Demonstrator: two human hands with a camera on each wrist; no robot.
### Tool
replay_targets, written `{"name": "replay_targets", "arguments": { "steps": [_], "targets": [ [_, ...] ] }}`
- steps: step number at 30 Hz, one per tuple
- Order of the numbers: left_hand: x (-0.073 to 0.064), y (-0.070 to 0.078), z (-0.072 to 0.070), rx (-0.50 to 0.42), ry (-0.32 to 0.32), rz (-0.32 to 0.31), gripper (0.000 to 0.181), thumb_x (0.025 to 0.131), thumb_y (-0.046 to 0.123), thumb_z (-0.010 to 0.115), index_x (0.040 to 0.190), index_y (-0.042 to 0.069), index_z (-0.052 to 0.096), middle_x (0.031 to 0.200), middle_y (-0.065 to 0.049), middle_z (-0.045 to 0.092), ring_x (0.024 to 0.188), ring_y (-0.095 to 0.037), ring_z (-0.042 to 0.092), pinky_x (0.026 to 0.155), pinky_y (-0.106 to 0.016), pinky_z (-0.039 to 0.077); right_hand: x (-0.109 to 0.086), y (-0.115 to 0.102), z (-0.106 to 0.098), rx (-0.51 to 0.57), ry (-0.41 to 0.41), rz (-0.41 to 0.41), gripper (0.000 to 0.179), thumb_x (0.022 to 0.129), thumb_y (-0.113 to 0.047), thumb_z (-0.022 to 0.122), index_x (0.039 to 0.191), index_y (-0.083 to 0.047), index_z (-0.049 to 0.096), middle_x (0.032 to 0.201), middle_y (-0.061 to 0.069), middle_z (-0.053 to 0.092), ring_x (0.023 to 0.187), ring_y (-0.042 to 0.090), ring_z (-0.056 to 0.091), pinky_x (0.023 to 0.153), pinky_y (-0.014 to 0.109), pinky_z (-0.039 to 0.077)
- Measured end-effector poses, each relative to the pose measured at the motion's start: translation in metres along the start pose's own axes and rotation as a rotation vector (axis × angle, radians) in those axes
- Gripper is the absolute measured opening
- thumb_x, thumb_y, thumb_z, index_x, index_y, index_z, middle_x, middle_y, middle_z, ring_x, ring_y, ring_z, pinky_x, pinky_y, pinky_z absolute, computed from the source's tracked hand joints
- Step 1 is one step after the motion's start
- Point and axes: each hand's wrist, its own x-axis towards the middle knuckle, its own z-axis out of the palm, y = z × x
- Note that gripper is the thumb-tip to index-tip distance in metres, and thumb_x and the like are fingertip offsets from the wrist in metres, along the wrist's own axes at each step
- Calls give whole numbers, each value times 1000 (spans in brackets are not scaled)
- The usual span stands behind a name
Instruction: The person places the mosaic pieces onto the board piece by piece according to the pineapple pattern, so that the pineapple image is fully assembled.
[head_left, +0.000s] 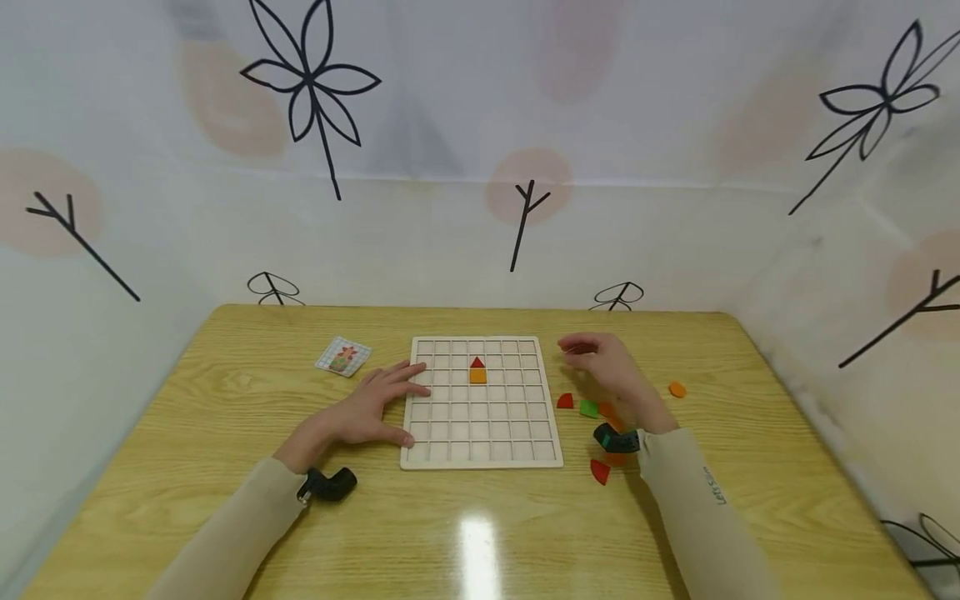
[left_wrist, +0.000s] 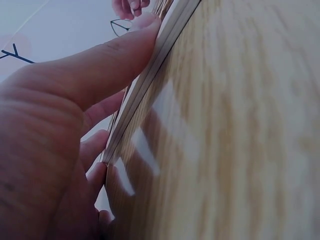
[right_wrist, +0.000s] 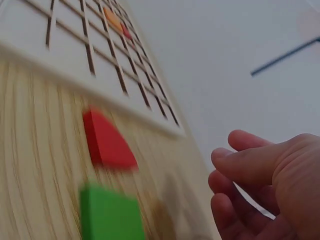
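Note:
A pale gridded board [head_left: 480, 465] lies on the table, with an orange square [head_left: 477, 377] and a red triangle [head_left: 477, 362] set together in its upper middle cells. My left hand [head_left: 363, 412] rests on the board's left side, fingers spread; its thumb [left_wrist: 122, 55] presses the rim in the left wrist view. Past the board's right edge my right hand [head_left: 609, 364] hovers over the table with loosely bent fingers and nothing visible in them. Below it are a red quarter-circle piece [right_wrist: 107, 142] and a green piece [right_wrist: 111, 215].
Another red piece [head_left: 599, 472] and some orange pieces lie under the right wrist, partly hidden. Farther right is an orange disc [head_left: 677, 389]. A small picture card [head_left: 343, 357] lies left of the board. Patterned cloth [head_left: 420, 233] stands behind the wooden table [head_left: 360, 550].

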Motion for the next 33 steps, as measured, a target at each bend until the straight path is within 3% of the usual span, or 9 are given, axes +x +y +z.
{"name": "replay_targets", "arguments": {
  "steps": [5, 10, 15, 33],
  "targets": [
    [1, 1, 1, -11, 10, 5, 70, 81, 42, 81, 140, 13, 56, 163, -14, 23, 150, -39, 11, 113, -66, 5, -10, 22, -31, -84, 67, 16, 29, 98, -8, 63, 126, 3, 65, 126, 22, 64, 111, 35, 60, 83, 25, 50],
    [1, 1, 2, -8, 14, 3, 69, 82, 41, 81, 141, 14, 56, 163, -15, 23, 149, -40, 12, 112, -67, 5, -18, 31, -46, -100, 58, 124, 32, 100, -10, 60, 129, 4, 62, 124, 26, 61, 97, 32, 59, 72, 26, 51],
    [1, 1, 3, -10, 11, 6, 69, 82, 41, 81, 140, 13, 57, 163, -15, 23, 150, -40, 11, 113, -66, 5, -17, 37, -49, -100, -3, 210, 38, 101, -17, 61, 134, 1, 59, 126, 24, 59, 96, 30, 56, 75, 30, 51],
    [2, -4, 2, -6, 5, 10, 71, 82, 41, 80, 142, 14, 55, 164, -12, 21, 151, -37, 8, 114, -63, 3, -11, 40, -46, -80, 10, 284, 35, 100, -12, 61, 134, -2, 61, 130, 23, 56, 99, 32, 52, 80, 33, 48]
  ]
}}
